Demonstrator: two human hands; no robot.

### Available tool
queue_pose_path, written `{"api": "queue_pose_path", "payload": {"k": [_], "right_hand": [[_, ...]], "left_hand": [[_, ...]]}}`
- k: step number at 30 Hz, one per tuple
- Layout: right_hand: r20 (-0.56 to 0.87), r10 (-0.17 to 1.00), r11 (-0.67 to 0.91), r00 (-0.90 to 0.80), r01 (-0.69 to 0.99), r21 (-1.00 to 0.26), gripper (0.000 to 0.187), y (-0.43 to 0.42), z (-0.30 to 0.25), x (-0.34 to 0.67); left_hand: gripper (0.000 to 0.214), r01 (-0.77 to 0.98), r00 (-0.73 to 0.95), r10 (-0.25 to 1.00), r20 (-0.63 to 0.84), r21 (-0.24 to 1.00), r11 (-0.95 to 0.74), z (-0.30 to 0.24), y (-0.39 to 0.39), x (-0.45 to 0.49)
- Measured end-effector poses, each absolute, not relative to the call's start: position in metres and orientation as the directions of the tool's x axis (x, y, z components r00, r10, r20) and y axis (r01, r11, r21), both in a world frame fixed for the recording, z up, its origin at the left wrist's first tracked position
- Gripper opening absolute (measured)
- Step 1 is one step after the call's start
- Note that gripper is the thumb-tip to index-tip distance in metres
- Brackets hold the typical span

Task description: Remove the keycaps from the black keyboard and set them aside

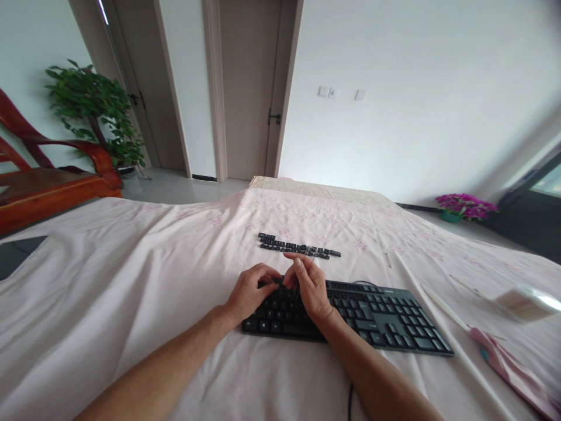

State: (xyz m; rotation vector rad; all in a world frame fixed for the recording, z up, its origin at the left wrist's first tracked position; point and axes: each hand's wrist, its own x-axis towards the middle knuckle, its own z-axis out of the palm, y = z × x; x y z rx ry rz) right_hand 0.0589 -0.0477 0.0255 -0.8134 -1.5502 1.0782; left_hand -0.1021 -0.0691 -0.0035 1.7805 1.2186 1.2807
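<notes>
A black keyboard (pixel 385 318) lies on a table covered with a pale pink cloth (pixel 131 280). Both my hands rest on its left part. My left hand (pixel 249 292) has its fingers curled down onto the keys. My right hand (pixel 309 285) is closed in a pinch just above the key rows, and what it holds is too small to make out. Two rows of loose black keycaps (pixel 298 247) are laid out on the cloth just beyond the keyboard.
A white container of cotton swabs (pixel 523 303) and a pink packet (pixel 512 365) lie at the right, with thin sticks (pixel 442 304) nearby. A red wooden bench (pixel 48 181) and a plant (pixel 94 111) stand at the left. Doors are behind; purple flowers (pixel 464 206) sit at far right.
</notes>
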Motion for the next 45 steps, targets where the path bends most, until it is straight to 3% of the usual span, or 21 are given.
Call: {"api": "queue_pose_path", "payload": {"k": [22,45], "right_hand": [[0.309,0.899,0.337,-0.311,0.041,-0.941,0.042,-0.0459,0.0255,0.0595],[0.322,0.883,0.368,-0.340,0.079,-0.926,0.035,-0.0461,0.0210,0.0569]], "left_hand": [[0.016,0.307,0.100,0.932,0.349,0.880,-0.362,-0.0024,-0.0708,-0.1006],[0.012,0.321,0.074,0.931,0.358,0.875,-0.362,-0.0021,-0.0704,-0.1001]]}}
